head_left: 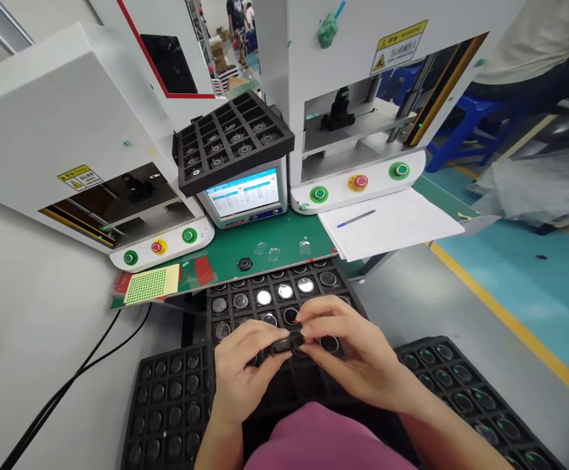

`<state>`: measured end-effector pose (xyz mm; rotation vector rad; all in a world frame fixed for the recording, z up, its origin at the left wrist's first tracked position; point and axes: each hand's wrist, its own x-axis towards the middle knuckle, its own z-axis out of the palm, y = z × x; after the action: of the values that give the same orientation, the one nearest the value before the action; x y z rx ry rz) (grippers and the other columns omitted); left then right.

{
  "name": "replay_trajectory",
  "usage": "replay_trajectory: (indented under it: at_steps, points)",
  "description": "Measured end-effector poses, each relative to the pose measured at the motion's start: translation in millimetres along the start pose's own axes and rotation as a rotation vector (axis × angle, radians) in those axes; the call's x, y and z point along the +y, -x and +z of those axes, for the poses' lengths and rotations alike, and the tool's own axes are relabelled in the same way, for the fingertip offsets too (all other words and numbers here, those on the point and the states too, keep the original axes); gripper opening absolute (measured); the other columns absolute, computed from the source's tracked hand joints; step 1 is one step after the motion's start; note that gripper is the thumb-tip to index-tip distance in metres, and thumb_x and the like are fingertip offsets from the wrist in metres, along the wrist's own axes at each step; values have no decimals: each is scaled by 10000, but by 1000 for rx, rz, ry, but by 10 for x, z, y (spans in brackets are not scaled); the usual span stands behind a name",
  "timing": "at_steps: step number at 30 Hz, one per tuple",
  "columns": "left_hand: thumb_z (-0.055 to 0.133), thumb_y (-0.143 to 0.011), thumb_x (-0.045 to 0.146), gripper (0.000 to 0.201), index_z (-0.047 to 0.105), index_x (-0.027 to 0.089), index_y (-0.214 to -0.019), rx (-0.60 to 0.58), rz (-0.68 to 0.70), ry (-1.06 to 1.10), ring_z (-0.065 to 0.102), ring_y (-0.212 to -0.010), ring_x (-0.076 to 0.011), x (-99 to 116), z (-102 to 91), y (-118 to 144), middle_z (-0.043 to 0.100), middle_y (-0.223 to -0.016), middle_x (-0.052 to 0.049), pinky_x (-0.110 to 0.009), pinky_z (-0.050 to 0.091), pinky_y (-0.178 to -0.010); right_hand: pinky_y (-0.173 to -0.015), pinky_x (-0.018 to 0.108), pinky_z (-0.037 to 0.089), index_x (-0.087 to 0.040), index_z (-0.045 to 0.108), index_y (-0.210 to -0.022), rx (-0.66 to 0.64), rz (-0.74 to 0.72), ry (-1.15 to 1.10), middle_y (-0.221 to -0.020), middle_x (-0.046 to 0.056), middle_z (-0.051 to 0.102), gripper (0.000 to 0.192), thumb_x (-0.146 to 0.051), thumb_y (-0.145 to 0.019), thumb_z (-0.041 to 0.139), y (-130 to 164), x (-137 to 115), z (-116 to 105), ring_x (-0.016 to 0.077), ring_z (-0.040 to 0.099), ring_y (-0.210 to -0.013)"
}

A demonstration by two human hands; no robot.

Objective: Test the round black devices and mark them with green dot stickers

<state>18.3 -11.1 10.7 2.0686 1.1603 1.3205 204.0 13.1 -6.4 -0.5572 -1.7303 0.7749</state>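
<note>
My left hand [248,356] pinches a small dark part [282,344], which looks like a round watch case seen edge-on, between thumb and fingers. From the other side, the fingertips and thumb of my right hand [357,346] close on the same part. A tiny red bit shows by the right fingertips; I cannot make out what it is. Both hands are above a black foam tray [350,287] of round, glass-faced pieces. A few of these, such as one bright disc [285,292], reflect white light. My fingers hide some compartments.
More black trays of round pieces stand at lower left [167,398] and lower right [465,385]. On the green bench [230,258] lie a black round part [245,264], clear film pieces, a green-dot sticker sheet [152,284], paper [397,225] and a pen. Two button-operated machines flank a screen [245,192].
</note>
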Motion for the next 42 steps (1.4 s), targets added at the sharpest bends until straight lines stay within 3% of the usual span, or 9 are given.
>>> replay_trajectory:
  at_steps: [7,14,22,25,29,31,35,38,42]
  points:
    - [717,-802,106,192,719,206,-965,55,-31,14,683,-733,-154,-33,44,29,730,-819,-35,-248,556,-671,-849,303,591,-232,594,-1096,177,-18,21,-1045,76,676,381,10,-804,636,8,20,93,183,675,-994]
    - [709,-798,73,221,709,207,-974,63,-37,22,675,-764,-137,-104,62,40,727,-841,-23,-229,548,-703,-727,241,617,-222,648,-968,311,21,38,-855,35,742,328,24,-756,695,25,9,169,163,730,-789]
    - [692,-808,82,225,722,222,-981,121,-108,-37,672,-749,-132,-121,160,181,729,-828,-7,-220,537,-704,-696,249,606,-232,578,-1011,165,-49,146,-904,49,661,336,34,-806,594,83,-16,148,142,682,-798]
    - [707,-801,145,152,738,220,-930,363,-283,-136,674,-720,-129,-237,172,208,728,-810,7,-217,534,-692,-649,241,591,-241,526,-996,40,-33,54,-942,48,605,308,17,-829,550,145,39,131,122,647,-760]
    - [742,-766,307,156,708,177,-844,793,-589,100,628,-629,-115,-479,55,171,690,-737,12,-222,535,-621,-772,344,581,-256,512,-956,42,144,176,-1025,59,604,209,-90,-854,588,21,753,-122,200,637,-976]
    - [775,-719,368,236,682,168,-802,753,-707,312,620,-630,-117,-567,-15,186,675,-713,10,-221,535,-608,-775,383,583,-243,508,-1041,31,312,261,-1187,96,543,221,-162,-855,596,-144,1354,-316,191,646,-897]
    - [811,-649,449,357,656,159,-788,577,-944,515,635,-638,-138,-670,-87,339,721,-757,-44,-231,529,-605,-774,398,572,-167,567,-1086,-70,396,342,-1212,114,549,212,-229,-888,612,-478,2378,-562,198,632,-906]
    - [821,-622,464,388,665,153,-792,542,-1072,528,611,-642,-129,-747,-114,476,736,-783,-68,-203,490,-577,-795,377,563,-153,589,-1145,-182,424,363,-1179,83,599,270,-311,-928,611,-605,2740,-538,186,628,-939]
    - [814,-635,452,407,712,128,-860,482,-1133,489,567,-641,-110,-808,-149,536,736,-820,-84,-168,403,-504,-808,379,563,-156,597,-1162,-259,443,360,-1177,81,613,282,-331,-941,600,-656,2879,-445,188,635,-956]
